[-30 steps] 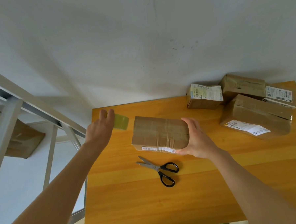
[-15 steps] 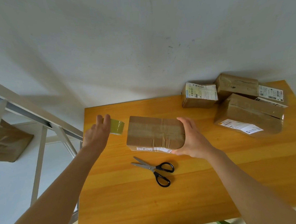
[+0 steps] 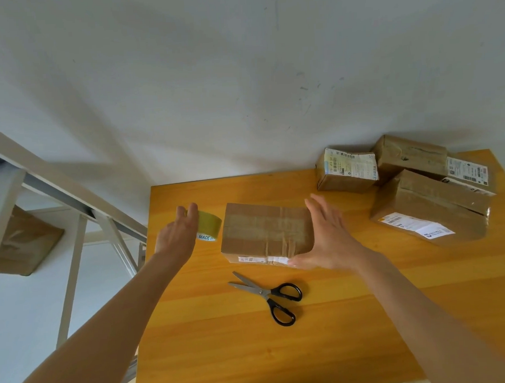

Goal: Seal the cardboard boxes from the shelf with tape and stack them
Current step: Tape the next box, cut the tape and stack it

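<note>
On the orange wooden table [image 3: 341, 347], the brown, tape-banded cardboard box [image 3: 265, 231] probably needs holding square and still while fresh tape runs along its seam. The right hand [image 3: 327, 237] lies straight-fingered against the box's right end. The left hand [image 3: 177, 236] touches the yellow-green tape roll [image 3: 210, 225] just left of the box, but whether it grips the roll is unclear.

Yellow-green tape roll [image 3: 210, 224], black-handled scissors [image 3: 276, 297], brown box [image 3: 266, 231]

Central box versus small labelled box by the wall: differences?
The central brown cardboard box looks larger, its top only taped; the small brown cardboard box by the wall has a white label on top. The first sits between the right hand and the yellow tape roll the left hand holds; the small one is beside other boxes. Both are closed.
</note>
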Demonstrator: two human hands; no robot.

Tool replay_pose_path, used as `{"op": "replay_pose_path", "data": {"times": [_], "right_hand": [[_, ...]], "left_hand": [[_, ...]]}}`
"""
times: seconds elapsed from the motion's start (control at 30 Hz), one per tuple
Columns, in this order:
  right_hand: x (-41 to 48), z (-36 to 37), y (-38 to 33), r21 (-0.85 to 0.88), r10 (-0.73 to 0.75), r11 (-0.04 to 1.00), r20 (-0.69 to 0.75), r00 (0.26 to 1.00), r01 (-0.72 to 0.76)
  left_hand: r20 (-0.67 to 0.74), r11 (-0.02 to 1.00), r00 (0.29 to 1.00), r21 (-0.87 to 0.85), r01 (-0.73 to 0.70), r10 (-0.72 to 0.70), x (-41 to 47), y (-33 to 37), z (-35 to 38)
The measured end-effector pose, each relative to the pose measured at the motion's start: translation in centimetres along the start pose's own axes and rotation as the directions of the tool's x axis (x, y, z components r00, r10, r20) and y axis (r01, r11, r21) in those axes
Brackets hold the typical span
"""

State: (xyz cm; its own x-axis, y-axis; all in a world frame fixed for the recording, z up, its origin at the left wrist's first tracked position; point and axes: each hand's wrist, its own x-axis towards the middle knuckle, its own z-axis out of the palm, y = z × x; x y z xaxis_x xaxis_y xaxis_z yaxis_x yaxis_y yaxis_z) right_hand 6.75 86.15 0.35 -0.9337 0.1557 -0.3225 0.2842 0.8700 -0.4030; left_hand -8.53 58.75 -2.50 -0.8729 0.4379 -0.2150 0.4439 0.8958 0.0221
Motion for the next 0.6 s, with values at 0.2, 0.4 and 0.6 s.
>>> {"op": "replay_pose_path", "data": {"times": [0.2,0.4,0.6], "right_hand": [[3.9,0.7,-8.0,-0.136,-0.200,0.969,0.047,0.979,0.205],[6.1,2.1,-12.0,-0.280,-0.209,0.923,0.218,0.953,0.266],[5.8,2.6,-12.5,-0.373,-0.218,0.886,0.185,0.958,0.274]], "left_hand": [[-0.007,0.997,0.999,-0.069,-0.031,0.031,0.1,-0.4,0.3],[-0.034,0.992,0.999,-0.124,-0.001,-0.003,-0.2,-0.7,0.1],[-0.065,0.986,0.998,-0.167,-0.006,-0.005,-1.0,-1.8,0.3]]}}
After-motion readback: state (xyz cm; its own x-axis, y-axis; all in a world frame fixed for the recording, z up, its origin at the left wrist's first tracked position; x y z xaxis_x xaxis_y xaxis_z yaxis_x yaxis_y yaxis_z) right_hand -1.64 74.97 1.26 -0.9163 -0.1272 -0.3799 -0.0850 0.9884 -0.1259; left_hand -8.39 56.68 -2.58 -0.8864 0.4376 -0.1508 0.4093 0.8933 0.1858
